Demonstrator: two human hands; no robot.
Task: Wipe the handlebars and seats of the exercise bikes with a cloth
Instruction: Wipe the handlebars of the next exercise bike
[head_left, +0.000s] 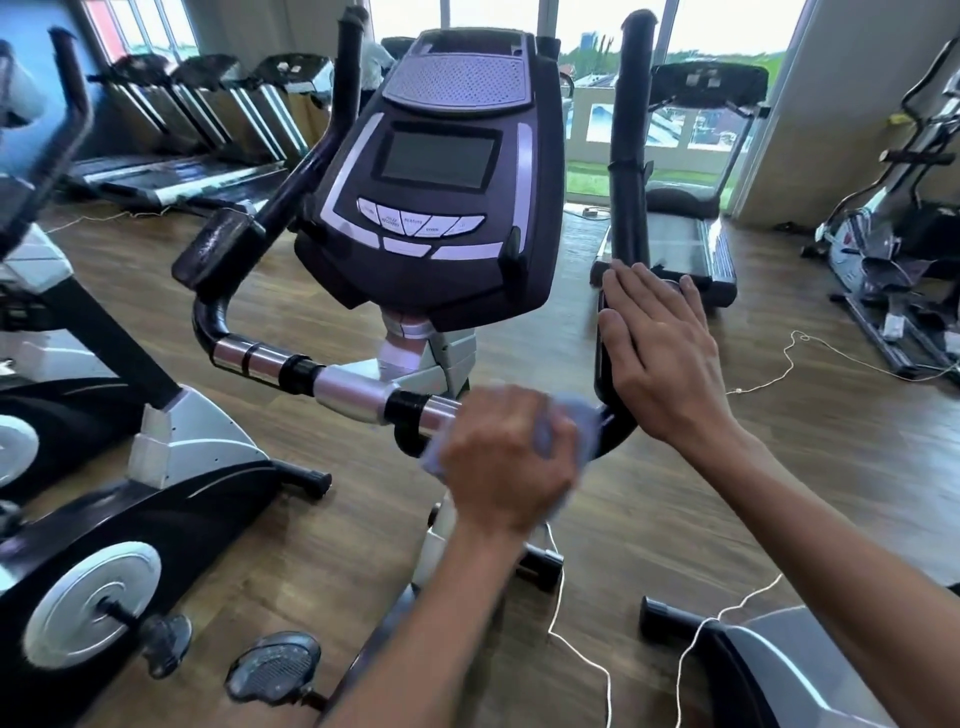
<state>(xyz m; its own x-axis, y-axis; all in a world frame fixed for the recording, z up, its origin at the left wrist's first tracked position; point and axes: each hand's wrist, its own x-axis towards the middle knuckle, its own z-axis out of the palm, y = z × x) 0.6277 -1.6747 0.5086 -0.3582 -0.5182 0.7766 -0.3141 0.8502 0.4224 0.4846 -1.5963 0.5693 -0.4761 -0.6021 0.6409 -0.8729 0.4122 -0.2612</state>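
Forearms enter from the bottom edge, both reaching toward the bike directly ahead. Proceeding left to right:

1. Neighbouring bike (156, 457) stands at the left, apart from both hands. Its handlebars are not in reach from this position.

2. Handlebar (332, 384) of the centre bike runs roughly horizontally below the console (441, 171), from a chrome section on the left to a black upward bend on the right. Its long axis lies left to right across the view, sloping slightly down toward the right.

3. Left hand (506, 462) has its grip clenched around the cloth (563, 415), a pale blue wad pressed against the bar at the right end of the chrome section. The hand and cloth are motion-blurred. The unwiped chrome and black collars lie to the left of this hand along the bar axis; the bend lies immediately to its right.

4. Right hand (660, 358) lies flat with fingers straight, its grip released, resting against the upright right arm (628, 156) of the handlebar, just above the bend. It appears to steady the frame.

Judgement: the left hand is the nearer one to any remaining bar surface, so the next stroke depends on sliding the cloth along the bar axis. No seat is visible.
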